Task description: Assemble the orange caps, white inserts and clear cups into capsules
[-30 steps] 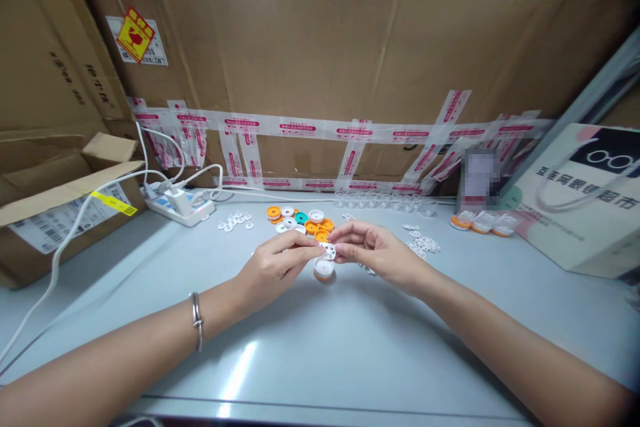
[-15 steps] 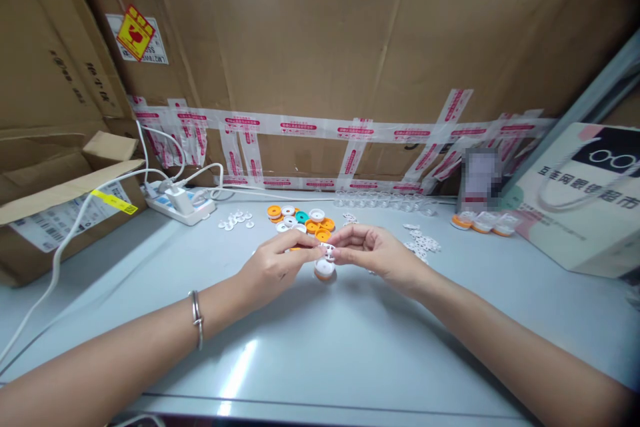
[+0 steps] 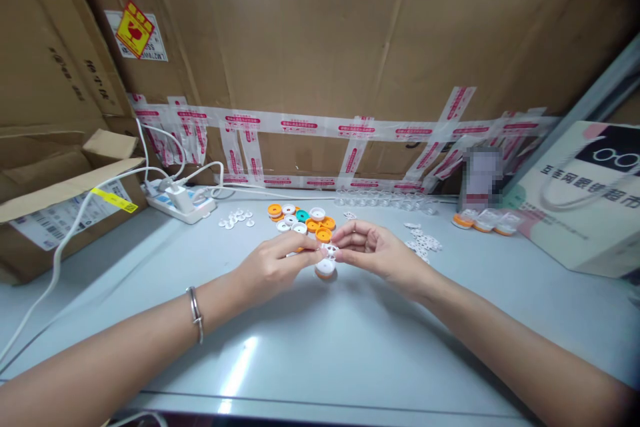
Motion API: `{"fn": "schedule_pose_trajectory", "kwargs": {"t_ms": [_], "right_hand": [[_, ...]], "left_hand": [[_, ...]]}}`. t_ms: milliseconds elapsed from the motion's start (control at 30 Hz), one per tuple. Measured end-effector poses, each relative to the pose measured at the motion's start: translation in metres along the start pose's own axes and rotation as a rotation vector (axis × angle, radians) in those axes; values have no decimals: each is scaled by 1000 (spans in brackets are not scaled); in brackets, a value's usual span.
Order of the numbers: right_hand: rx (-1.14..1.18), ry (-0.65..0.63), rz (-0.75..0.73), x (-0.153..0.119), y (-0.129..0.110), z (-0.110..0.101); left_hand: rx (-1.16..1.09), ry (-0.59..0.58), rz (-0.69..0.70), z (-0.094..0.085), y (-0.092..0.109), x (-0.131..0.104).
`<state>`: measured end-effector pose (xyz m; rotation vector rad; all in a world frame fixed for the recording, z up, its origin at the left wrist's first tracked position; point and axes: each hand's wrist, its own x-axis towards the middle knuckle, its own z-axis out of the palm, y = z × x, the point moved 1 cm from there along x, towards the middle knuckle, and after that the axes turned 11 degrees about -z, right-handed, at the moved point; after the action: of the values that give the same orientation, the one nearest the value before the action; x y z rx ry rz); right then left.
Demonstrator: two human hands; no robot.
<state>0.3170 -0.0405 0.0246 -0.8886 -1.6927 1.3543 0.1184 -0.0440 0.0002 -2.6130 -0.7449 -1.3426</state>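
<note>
Between my two hands is a small white openwork plastic piece (image 3: 330, 251), pinched from both sides. My left hand (image 3: 273, 263) grips its left edge with thumb and fingertips; my right hand (image 3: 377, 255) has the right edge in the same way. Just below the piece, a round cap with a white top and orange base (image 3: 325, 269) rests on the table. Behind my fingers lies a cluster of round orange caps (image 3: 323, 234), white caps (image 3: 317, 214) and a teal cap (image 3: 301, 216). My fingers partly cover an orange cap near the left hand.
Small white discs (image 3: 236, 219) lie left of the cluster, flat white pieces (image 3: 424, 242) to the right. Clear cups (image 3: 385, 201) line the back. Capped containers (image 3: 493, 222) stand beside a paper bag (image 3: 583, 200). A power strip (image 3: 183, 203) and an open carton (image 3: 65, 200) are left.
The white openwork piece has tilted slightly, so more of its face shows. Both hands keep hold of it in nearly the same place.
</note>
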Motion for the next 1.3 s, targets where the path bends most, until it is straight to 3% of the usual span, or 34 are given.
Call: {"fn": "schedule_pose_trajectory", "kwargs": {"t_ms": [567, 900, 967, 1033, 1133, 1200, 1300], "right_hand": [[44, 22, -56, -1, 0, 1], [190, 147, -10, 2, 11, 11], [152, 145, -37, 3, 11, 10], [91, 118, -95, 5, 10, 8], [15, 60, -194, 4, 9, 6], [-20, 32, -260, 3, 9, 8], [-65, 0, -288, 2, 8, 11]], "left_hand": [[0, -75, -58, 1, 0, 2], [-82, -55, -165, 7, 1, -5], [-207, -60, -326, 7, 3, -2], [-413, -81, -599, 7, 3, 2], [-801, -230, -927, 9, 2, 5], [-975, -330, -1021, 12, 0, 6], [-1082, -340, -1110, 14, -1, 4]]}}
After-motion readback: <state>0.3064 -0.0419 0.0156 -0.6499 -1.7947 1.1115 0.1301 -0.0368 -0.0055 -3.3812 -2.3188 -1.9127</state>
